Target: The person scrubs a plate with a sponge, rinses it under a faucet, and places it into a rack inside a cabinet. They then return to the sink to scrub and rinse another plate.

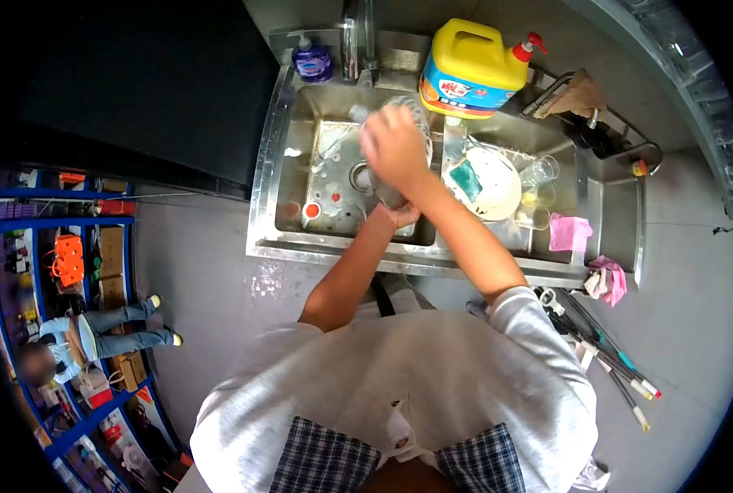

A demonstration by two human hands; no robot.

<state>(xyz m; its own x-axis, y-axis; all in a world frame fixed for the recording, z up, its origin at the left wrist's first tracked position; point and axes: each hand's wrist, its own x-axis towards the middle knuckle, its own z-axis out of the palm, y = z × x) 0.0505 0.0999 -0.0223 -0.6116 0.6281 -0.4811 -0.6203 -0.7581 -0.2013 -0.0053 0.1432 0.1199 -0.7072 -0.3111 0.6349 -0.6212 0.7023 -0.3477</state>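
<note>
Over the left basin of the steel sink [255,222], my two hands are close together. My left hand [399,215] is low near the front of the basin, its fingers curled round a greyish object [389,195] that I cannot make out. Above and beyond it is my right hand [393,146], blurred by motion; its grip is unclear. A patterned pale item [421,123] shows partly behind my right hand. The drain [360,176] lies just left of my hands, and a small red-and-white round thing [311,211] sits on the basin floor.
The right basin holds a white plate [502,185], green sponge [466,180] and several glasses [541,170]. Behind stand a yellow jug [475,70], purple soap bottle [311,62] and faucet [358,41]. Pink cloths [570,233] lie right. A person [95,333] stands by shelves.
</note>
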